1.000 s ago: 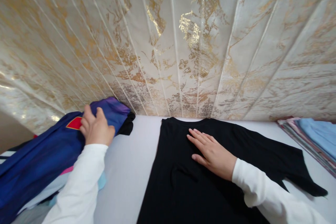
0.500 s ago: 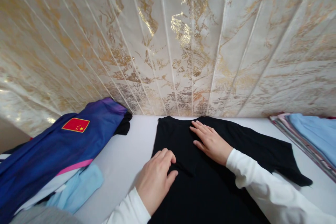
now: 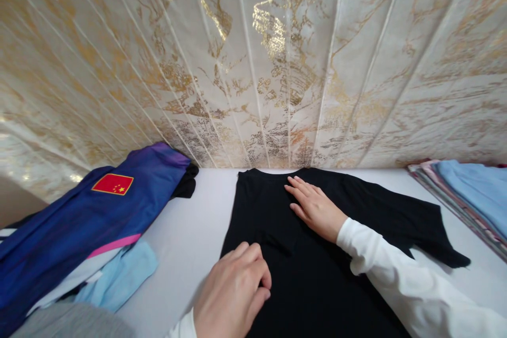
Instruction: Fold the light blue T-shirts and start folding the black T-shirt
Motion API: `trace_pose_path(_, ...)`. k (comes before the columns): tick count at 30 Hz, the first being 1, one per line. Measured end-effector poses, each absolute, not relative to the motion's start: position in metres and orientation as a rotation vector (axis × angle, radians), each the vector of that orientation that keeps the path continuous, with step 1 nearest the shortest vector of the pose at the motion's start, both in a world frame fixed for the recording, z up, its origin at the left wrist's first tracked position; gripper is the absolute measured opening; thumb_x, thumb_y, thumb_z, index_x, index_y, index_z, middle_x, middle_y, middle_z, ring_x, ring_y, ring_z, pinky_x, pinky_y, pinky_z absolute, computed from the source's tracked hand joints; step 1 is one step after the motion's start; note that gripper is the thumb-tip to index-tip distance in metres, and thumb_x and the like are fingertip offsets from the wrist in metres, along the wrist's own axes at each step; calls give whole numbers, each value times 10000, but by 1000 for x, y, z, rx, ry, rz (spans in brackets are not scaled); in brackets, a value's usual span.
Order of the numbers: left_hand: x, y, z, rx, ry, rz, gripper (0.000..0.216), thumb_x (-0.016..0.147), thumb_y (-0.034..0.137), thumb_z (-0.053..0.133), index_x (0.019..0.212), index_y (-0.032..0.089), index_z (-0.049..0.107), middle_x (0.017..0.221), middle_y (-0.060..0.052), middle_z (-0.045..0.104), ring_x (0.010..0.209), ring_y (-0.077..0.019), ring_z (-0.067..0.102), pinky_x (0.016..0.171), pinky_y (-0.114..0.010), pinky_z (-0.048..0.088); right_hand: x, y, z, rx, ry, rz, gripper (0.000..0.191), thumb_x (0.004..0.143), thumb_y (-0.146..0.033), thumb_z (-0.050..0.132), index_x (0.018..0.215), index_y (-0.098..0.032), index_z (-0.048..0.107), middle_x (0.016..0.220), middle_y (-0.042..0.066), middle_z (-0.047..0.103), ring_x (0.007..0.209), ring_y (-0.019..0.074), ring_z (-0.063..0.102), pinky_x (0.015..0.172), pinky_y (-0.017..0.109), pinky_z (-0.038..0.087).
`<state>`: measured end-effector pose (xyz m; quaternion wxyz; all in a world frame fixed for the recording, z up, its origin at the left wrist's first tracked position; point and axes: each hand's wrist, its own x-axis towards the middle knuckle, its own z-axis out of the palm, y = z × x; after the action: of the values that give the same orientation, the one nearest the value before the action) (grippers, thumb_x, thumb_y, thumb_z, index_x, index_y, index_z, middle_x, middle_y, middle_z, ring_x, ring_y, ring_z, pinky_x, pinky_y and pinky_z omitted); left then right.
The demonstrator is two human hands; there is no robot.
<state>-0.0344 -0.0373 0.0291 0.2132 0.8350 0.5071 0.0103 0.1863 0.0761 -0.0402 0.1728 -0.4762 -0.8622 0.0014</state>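
Note:
A black short-sleeved T-shirt (image 3: 317,285) lies spread on a white surface, its neckline toward the curtain and one sleeve reaching out to the right. The left side of the shirt runs in a straight edge, with a small wrinkle on its chest. My right hand (image 3: 315,206) rests flat just below the neckline, fingers stretched out. Lower down, at the shirt's left edge, my left hand (image 3: 237,290) is closed, with curled fingers and the thumb close to the index finger. Its fingertips are partly hidden against the black cloth.
To the left lies a pile of clothes with a blue garment (image 3: 114,222) bearing a red flag patch, a light blue cloth (image 3: 122,277) and a grey cloth (image 3: 75,322). Folded clothes (image 3: 471,190) are stacked at the right. A gold-patterned curtain (image 3: 253,63) hangs behind the white surface (image 3: 190,227).
My left hand has moved down along the shirt's left edge toward me, its fingers more curled. My right hand stays on the shirt near the neckline. The view has tilted slightly.

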Motion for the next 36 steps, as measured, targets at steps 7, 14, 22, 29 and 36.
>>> trace_pose_path(7, -42, -30, 34, 2386, 1429, 107, 148, 846, 111, 480, 758, 210, 543, 866, -6, 566, 821, -184, 526, 672, -281, 371, 185, 75, -40, -1366, -2453, 4, 445, 913, -256, 401, 1323, -96, 467, 1456, 165, 372, 1366, 258, 288, 1062, 452, 334)
trace_pose_path(14, -134, 16, 76, 2502, 2115, 553, 329, 925, 386, 317, 717, 235, 523, 828, -24, 544, 825, -228, 546, 781, -345, 397, 186, 75, -37, -1351, -2431, -5, 444, 906, -257, 425, 1310, -78, 477, 1450, 182, 377, 1369, 275, 278, 1060, 465, 327)
trace_pose_path(22, -66, -19, 30, 2264, 1629, 391, 69, 854, 202, 467, 889, 230, 520, 909, -13, 550, 829, -182, 562, 724, -291, 445, 189, 78, -38, -1281, -2297, -9, 358, 895, -286, 450, 1208, -134, 537, 1352, 157, 493, 1306, 284, 379, 1011, 470, 378)
trace_pose_path(29, -38, -34, 11, 2294, 1722, 295, 87, 810, 162, 579, 782, 214, 515, 818, -8, 555, 792, -204, 553, 678, -309, 423, 187, 75, -29, -1313, -2257, -59, 274, 889, -323, 469, 1086, -172, 587, 1169, 131, 575, 1090, 279, 507, 870, 427, 444)
trace_pose_path(36, -49, -34, 1, 2364, 1587, 537, 389, 846, 14, 301, 1039, 241, 550, 1050, -55, 553, 964, -203, 560, 816, -347, 482, 187, 72, -21, -1520, -2222, -158, 247, 849, -440, 529, 837, -195, 554, 859, 74, 552, 815, 243, 502, 731, 378, 423)
